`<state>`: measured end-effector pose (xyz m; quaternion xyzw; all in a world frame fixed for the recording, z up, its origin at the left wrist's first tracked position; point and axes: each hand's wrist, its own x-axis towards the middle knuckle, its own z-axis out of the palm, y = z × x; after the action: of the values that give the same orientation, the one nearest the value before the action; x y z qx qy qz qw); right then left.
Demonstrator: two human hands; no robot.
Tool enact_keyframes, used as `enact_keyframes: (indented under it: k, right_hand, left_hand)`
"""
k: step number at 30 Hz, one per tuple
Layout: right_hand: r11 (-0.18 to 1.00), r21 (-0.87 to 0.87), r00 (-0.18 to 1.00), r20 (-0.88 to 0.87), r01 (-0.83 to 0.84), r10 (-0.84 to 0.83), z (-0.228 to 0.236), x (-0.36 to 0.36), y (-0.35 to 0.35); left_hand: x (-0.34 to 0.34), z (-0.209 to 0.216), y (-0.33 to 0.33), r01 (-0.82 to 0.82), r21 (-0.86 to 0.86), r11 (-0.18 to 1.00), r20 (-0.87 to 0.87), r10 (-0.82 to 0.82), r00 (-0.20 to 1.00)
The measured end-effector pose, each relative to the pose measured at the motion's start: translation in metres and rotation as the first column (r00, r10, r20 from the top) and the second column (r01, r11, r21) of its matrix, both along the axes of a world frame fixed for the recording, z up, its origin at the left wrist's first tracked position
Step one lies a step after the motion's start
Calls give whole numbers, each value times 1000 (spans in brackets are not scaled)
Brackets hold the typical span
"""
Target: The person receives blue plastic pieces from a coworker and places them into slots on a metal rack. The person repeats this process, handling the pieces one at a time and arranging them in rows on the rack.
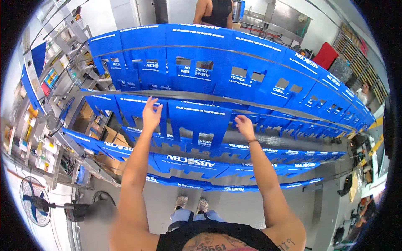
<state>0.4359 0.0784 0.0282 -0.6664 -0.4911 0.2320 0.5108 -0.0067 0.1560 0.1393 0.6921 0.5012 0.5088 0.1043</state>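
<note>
Both my arms reach forward over rows of blue plastic sheets with white print and rectangular cut-outs, hung over stretched lines. A blue sheet (199,121) hangs in the middle row between my hands. My left hand (151,115) is raised at its left side, fingers apart with nothing visible in them. Past its right edge is my right hand (244,127), fingers loosely bent and apart, seemingly holding nothing. A taller row of blue sheets (192,42) hangs beyond, and a lower blue row (188,165) hangs nearer to me.
Metal shelves (46,138) with bottles and containers line the left side. A black fan (37,203) stands at lower left. Beyond the far row is another person (214,12). A red panel (325,57) and a rack (356,58) are at far right.
</note>
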Motion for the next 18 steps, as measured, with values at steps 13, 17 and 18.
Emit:
enact_keyframes:
  k: [13,17,18]
  right_hand:
    - [265,-25,232,-566,-964,791,50,-223,-302]
    - [-286,-26,-274,-223,-958,936,63,-294,-349]
    - [-267,30,-267,-219,-963,938,65,-301,-350]
  left_hand:
    - [-231,-242,-573,50,-913,405,399,861,315]
    - [-166,-263,-607,-142,-960,240,67,692,718]
    - [-156,-267,-598,-145,-962,233,34,626,779]
